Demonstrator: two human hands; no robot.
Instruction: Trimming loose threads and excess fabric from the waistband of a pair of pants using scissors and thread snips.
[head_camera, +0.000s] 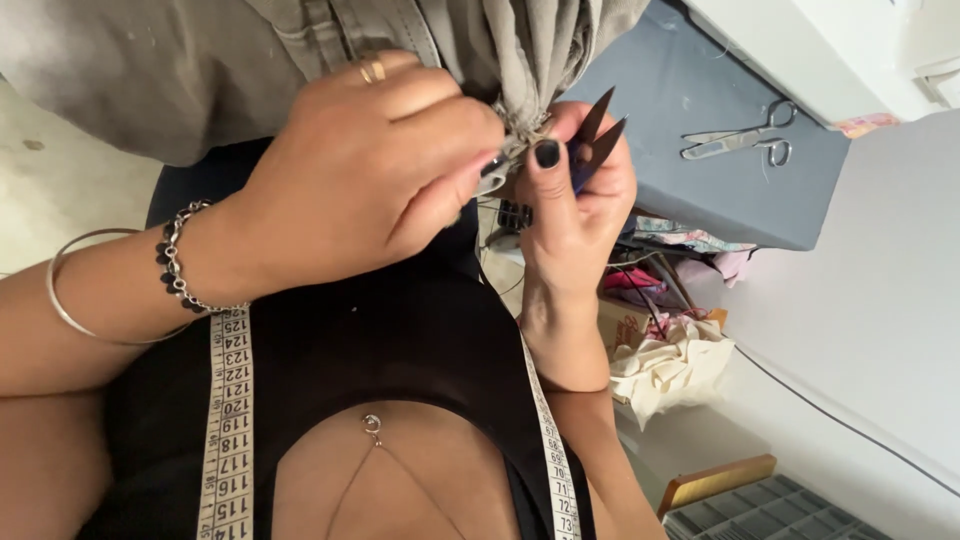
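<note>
A grey fabric garment (150, 70) hangs across the top of the view, bunched to a point at the centre. My left hand (370, 170), with a ring and bracelets, pinches that bunched edge from the left. My right hand (580, 220), with dark-painted nails, comes up from below and holds dark thread snips (600, 125), blades open and pointing up, right against the same bunch of fabric. Both hands meet at the pinched seam. A small black clip (514, 214) shows just under them.
A measuring tape (228, 420) hangs down my black top. Silver scissors (740, 140) lie on a blue-grey cloth surface (700, 200) at right. Below it is a heap of fabric scraps (670, 365), beside a white tabletop (870, 300) and a grey crate (780, 515).
</note>
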